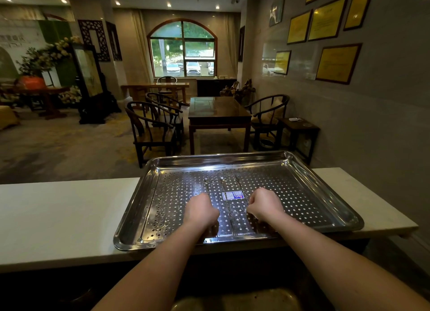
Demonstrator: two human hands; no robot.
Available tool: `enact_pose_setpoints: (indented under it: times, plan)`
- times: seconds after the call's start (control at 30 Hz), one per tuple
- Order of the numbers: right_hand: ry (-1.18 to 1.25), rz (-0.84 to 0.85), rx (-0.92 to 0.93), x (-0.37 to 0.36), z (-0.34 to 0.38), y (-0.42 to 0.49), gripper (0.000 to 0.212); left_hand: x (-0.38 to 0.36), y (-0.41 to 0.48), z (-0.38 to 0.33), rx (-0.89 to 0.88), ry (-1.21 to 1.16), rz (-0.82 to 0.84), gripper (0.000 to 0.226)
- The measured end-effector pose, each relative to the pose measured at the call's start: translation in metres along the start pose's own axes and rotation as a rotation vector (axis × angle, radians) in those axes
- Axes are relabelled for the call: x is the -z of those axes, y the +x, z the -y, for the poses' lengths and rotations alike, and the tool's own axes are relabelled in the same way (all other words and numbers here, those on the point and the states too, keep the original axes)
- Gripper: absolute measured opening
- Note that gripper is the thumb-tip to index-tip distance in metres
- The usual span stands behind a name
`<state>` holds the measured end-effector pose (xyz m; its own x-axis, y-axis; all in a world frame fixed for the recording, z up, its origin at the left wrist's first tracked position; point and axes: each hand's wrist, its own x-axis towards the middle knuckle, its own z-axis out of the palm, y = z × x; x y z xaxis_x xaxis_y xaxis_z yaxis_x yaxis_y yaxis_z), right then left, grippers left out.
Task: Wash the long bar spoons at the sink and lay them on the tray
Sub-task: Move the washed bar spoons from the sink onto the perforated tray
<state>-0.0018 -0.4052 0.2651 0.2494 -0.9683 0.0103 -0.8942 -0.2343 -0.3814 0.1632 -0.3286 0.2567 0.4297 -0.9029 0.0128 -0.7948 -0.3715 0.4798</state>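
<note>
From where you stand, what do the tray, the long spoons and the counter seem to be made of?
The tray: likely stainless steel, polished; it shows bright mirror-like reflections and has punched holes. The long spoons: thin silvery metal, probably steel too, glinting likewise. The counter: smooth white slab, matte, perhaps stone or composite; cannot tell which.
</note>
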Motion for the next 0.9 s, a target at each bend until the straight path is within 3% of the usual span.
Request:
enact_pose_setpoints:
  times: [0.43,0.57,0.9]
  plan:
    - [-0.001,-0.065,0.076,0.000,0.003,-0.010,0.016,-0.001,-0.002,0.000,0.005,-0.007,-0.014,0.008]
    - [-0.018,-0.020,0.151,-0.006,0.020,-0.019,0.030,0.000,-0.003,-0.001,0.012,-0.002,-0.023,0.007]
    - [-0.123,0.013,0.200,-0.008,0.025,-0.020,0.028,0.004,-0.007,-0.001,0.016,0.002,-0.012,0.007]
